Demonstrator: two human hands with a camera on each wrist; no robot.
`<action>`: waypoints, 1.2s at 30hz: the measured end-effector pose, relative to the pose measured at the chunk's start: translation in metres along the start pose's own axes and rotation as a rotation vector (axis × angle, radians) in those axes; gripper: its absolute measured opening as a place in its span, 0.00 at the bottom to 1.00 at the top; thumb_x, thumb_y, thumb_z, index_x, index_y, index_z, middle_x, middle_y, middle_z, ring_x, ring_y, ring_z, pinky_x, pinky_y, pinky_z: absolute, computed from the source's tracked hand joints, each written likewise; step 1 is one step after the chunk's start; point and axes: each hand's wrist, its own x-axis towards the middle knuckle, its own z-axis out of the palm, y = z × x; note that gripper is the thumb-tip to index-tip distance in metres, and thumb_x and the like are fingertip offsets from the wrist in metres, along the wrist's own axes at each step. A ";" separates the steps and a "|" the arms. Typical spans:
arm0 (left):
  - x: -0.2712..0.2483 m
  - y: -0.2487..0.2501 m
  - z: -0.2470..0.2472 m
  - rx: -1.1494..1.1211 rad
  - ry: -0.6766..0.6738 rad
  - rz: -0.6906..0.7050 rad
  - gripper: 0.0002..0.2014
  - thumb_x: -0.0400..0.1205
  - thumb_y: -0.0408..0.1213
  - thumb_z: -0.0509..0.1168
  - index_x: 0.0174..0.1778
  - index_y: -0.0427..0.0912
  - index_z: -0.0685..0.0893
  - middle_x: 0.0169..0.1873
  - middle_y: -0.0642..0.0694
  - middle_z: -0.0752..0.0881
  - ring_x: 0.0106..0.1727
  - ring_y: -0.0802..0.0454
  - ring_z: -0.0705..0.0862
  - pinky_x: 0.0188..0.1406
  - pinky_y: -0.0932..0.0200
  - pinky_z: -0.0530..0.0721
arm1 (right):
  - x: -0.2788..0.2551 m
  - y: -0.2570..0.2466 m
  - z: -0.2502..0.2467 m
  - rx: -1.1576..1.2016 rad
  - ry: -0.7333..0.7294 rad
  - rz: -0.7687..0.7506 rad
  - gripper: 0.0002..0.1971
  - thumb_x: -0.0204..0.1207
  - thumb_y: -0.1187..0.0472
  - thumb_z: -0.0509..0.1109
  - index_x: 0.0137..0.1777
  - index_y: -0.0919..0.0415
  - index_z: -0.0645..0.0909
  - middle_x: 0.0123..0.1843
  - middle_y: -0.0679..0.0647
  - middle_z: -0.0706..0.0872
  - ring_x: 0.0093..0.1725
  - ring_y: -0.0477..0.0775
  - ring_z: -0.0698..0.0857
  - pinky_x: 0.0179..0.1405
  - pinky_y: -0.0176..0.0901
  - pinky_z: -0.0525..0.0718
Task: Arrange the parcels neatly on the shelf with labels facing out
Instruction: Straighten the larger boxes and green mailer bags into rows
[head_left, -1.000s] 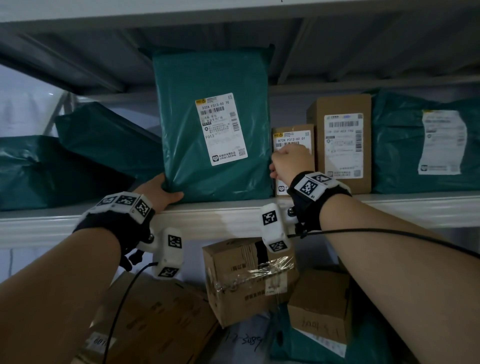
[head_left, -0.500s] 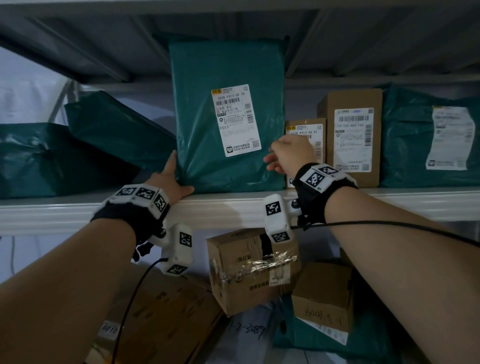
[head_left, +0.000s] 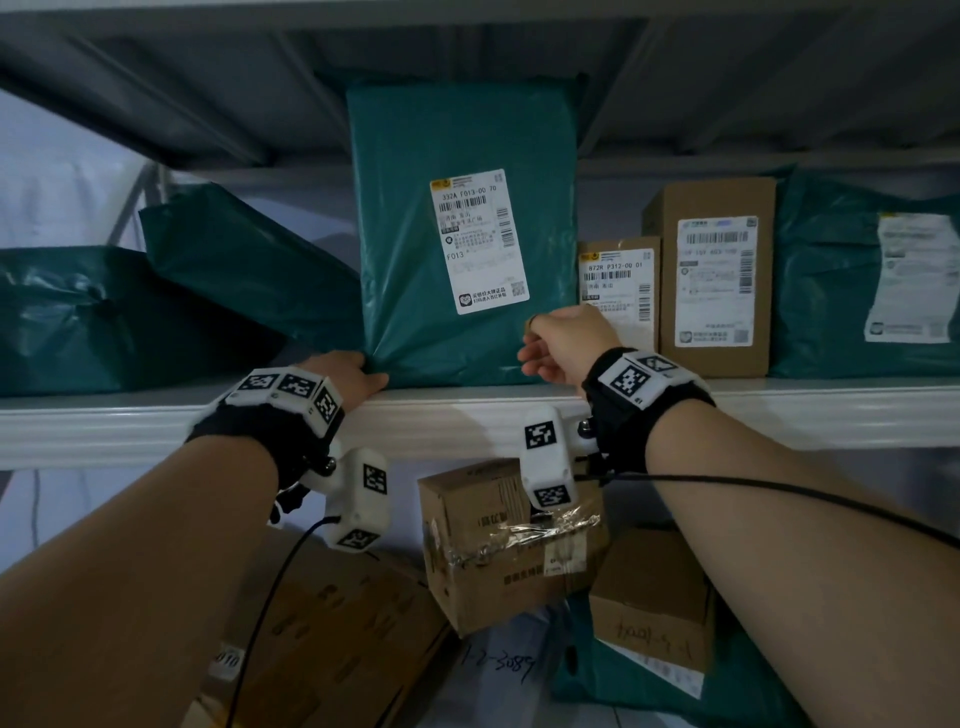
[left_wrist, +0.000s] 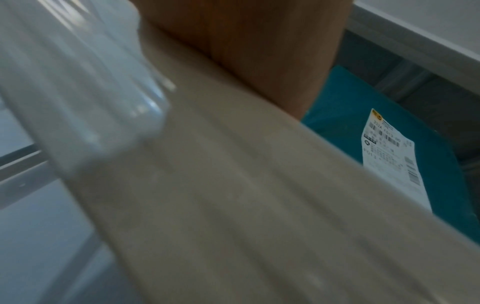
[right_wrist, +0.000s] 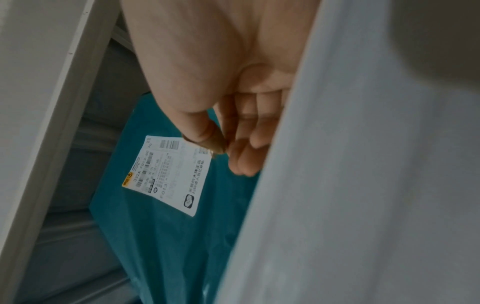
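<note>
A tall green parcel (head_left: 410, 234) stands upright on the white shelf (head_left: 467, 415), its white label (head_left: 478, 239) facing out. My left hand (head_left: 363, 371) grips its lower left corner, where the plastic puckers. In the left wrist view only the palm (left_wrist: 259, 51) and part of the parcel (left_wrist: 345, 115) show; the fingers are hidden. My right hand (head_left: 545, 343) hovers in front of the parcel's lower right edge. Its fingers (right_wrist: 244, 160) are curled, the thumb meets the forefinger, and it holds nothing; the parcel (right_wrist: 161, 246) lies behind it.
Right of the parcel stand a small brown box (head_left: 618, 270), a taller brown box (head_left: 717, 280) and a green bag (head_left: 831, 291), labels out. Two green bags (head_left: 234, 260) slump at the left. Below the shelf lie taped cartons (head_left: 498, 545) and flat cardboard (head_left: 332, 623).
My left hand went from resting beside the parcel's corner to gripping it. My right hand has come off the parcel's right edge and curled.
</note>
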 end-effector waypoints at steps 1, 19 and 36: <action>0.000 0.000 -0.001 0.006 -0.014 -0.001 0.24 0.86 0.50 0.53 0.73 0.39 0.73 0.73 0.37 0.75 0.71 0.39 0.76 0.65 0.54 0.73 | 0.001 0.001 0.001 -0.026 -0.024 0.004 0.11 0.76 0.66 0.62 0.32 0.63 0.77 0.15 0.50 0.82 0.13 0.44 0.79 0.16 0.30 0.73; 0.007 -0.006 0.006 -0.134 -0.043 -0.151 0.38 0.74 0.60 0.60 0.78 0.45 0.64 0.75 0.38 0.71 0.71 0.38 0.75 0.61 0.55 0.72 | 0.006 0.005 0.000 -0.117 -0.118 -0.007 0.12 0.76 0.63 0.63 0.31 0.64 0.78 0.19 0.52 0.85 0.14 0.45 0.80 0.17 0.33 0.75; 0.020 -0.114 -0.075 -1.134 0.300 -0.210 0.17 0.83 0.30 0.57 0.30 0.52 0.69 0.32 0.53 0.74 0.31 0.58 0.74 0.32 0.64 0.75 | -0.035 -0.076 0.140 -0.353 -0.355 -0.261 0.08 0.79 0.61 0.63 0.39 0.56 0.79 0.35 0.52 0.87 0.27 0.50 0.84 0.23 0.34 0.77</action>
